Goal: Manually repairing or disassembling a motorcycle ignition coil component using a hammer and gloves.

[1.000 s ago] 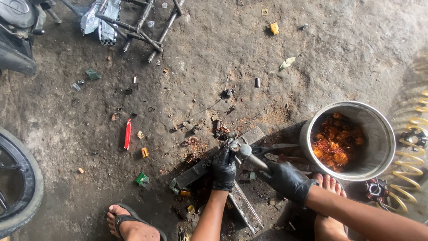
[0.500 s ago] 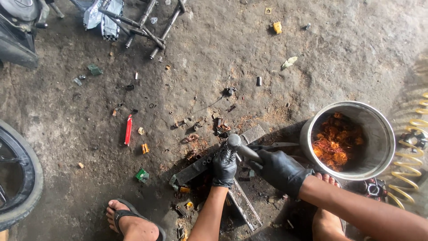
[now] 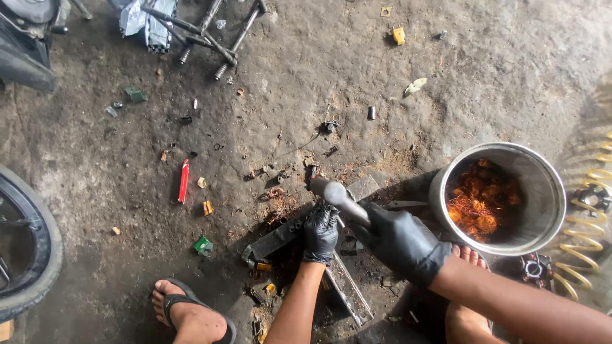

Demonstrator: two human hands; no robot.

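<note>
On the concrete floor (image 3: 446, 76), the right hand (image 3: 401, 242) grips a hammer (image 3: 338, 194); the left hand (image 3: 320, 232) pins a small part on the metal bar (image 3: 274, 239), calling for steady aim.

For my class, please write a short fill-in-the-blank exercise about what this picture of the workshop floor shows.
1. Both hands, the left hand and the right hand, wear ____ gloves.
2. The right hand grips the handle of a ____.
3. The metal pot on the floor holds tangled ____-coloured wire.
4. The red stick lies on the ____ floor.

Missing words: black; hammer; copper; concrete
</note>
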